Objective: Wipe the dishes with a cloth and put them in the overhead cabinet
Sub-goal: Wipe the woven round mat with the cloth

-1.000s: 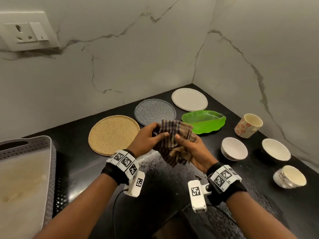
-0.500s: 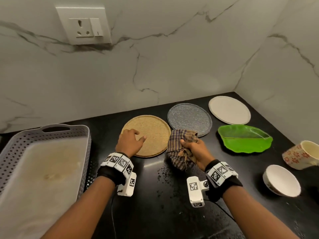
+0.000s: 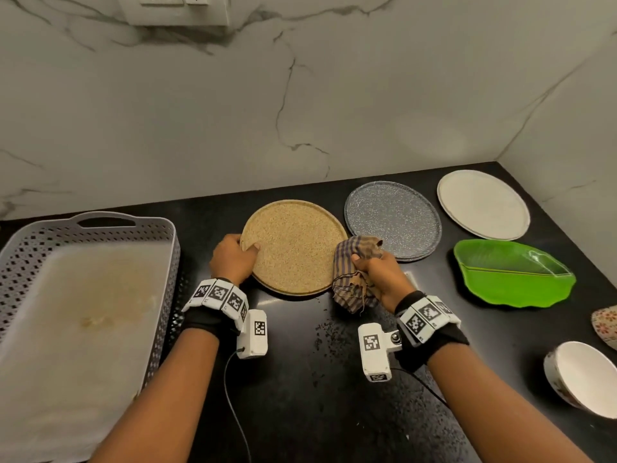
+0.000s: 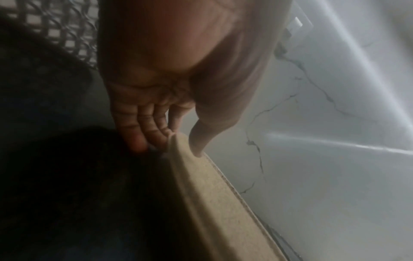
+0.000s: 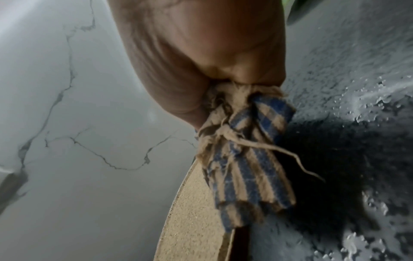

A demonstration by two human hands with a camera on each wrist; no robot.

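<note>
A round tan speckled plate (image 3: 295, 245) lies flat on the black counter (image 3: 317, 379). My left hand (image 3: 233, 257) pinches its left rim, thumb on top and fingers at the edge; the left wrist view shows the fingers (image 4: 143, 130) curled under the plate's rim (image 4: 201, 185). My right hand (image 3: 377, 277) grips a bunched striped cloth (image 3: 355, 272) just right of the plate, beside its right edge. In the right wrist view the cloth (image 5: 245, 155) hangs from my fist over the plate's rim (image 5: 190, 211).
A grey speckled plate (image 3: 394, 220), a white plate (image 3: 482, 203) and a green leaf-shaped dish (image 3: 514, 274) lie to the right. A white bowl (image 3: 584, 375) and a floral cup (image 3: 606, 324) sit at the far right. A grey perforated tray (image 3: 83, 295) stands left. Marble walls close the corner.
My left hand let go of the cloth and moved left to the tan plate, now pinching its rim. The right hand keeps the cloth and has come down beside the plate.
</note>
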